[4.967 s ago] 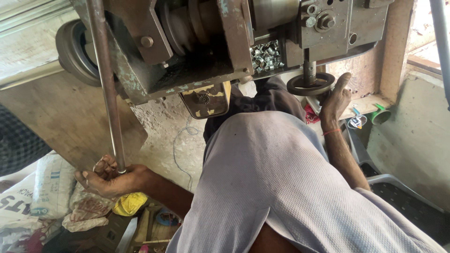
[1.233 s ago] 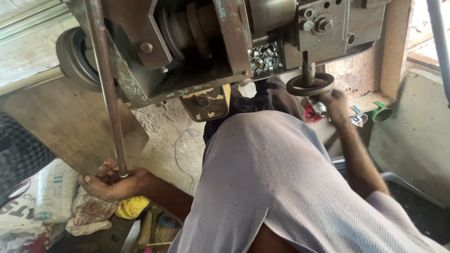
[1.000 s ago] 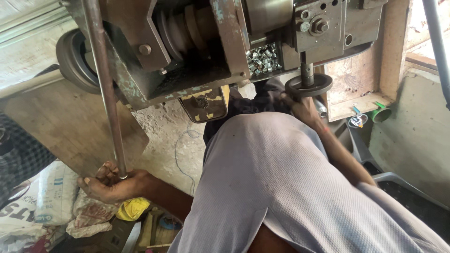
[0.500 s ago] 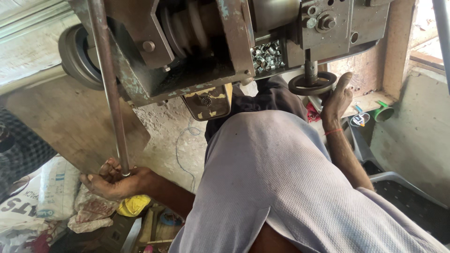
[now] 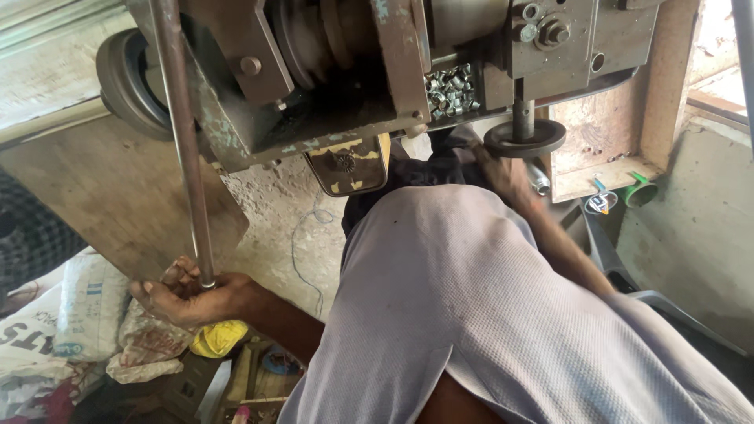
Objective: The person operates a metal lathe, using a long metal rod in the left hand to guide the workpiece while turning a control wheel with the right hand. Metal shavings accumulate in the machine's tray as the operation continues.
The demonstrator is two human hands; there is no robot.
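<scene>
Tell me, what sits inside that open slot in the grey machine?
A heap of small shiny metal rings fills the slot in the grey metal machine; how deep the heap goes is hidden.

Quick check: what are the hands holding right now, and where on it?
The left hand grips the long metal rod at its bottom end. The right hand sits below the machine's round disc; whether it holds anything cannot be told.

A: Where does the light enter?
B: Daylight enters from the upper right of the frame, where the wall (image 5: 711,47) is washed out pale.

A: Which parts are dim?
B: The machine underside (image 5: 330,86) at top centre and the lower left corner lie in shadow.

A: Is it sharp?
B: Mostly; the right hand (image 5: 503,174) is softly blurred, and the frame edges bow slightly.
</scene>
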